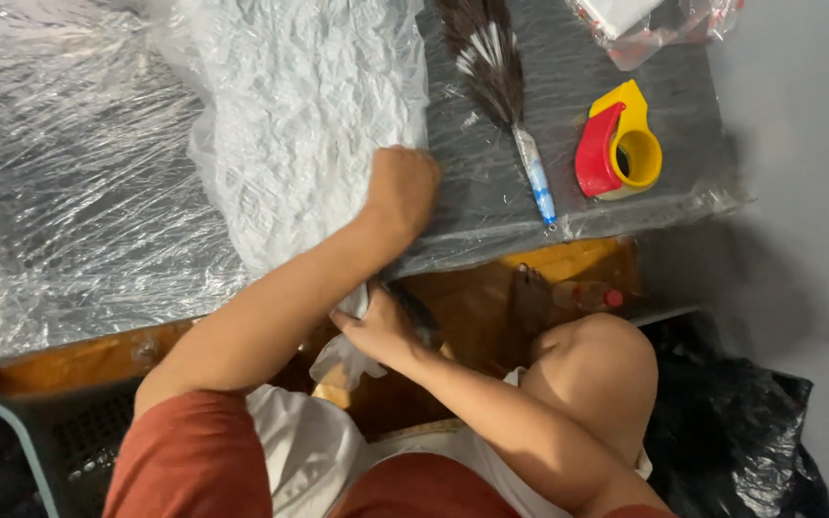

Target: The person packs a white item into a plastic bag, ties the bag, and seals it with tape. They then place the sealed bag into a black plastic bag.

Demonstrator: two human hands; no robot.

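I judge my fisted left hand (401,189) should pin the crumpled white plastic-wrapped bundle (299,115) firmly while my right hand (381,331) grips its tail.

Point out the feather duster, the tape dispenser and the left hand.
feather duster (491,72): head view, on the dark feathers.
tape dispenser (618,144): head view, on the red and yellow body.
left hand (401,188): head view, on the back of the fist.
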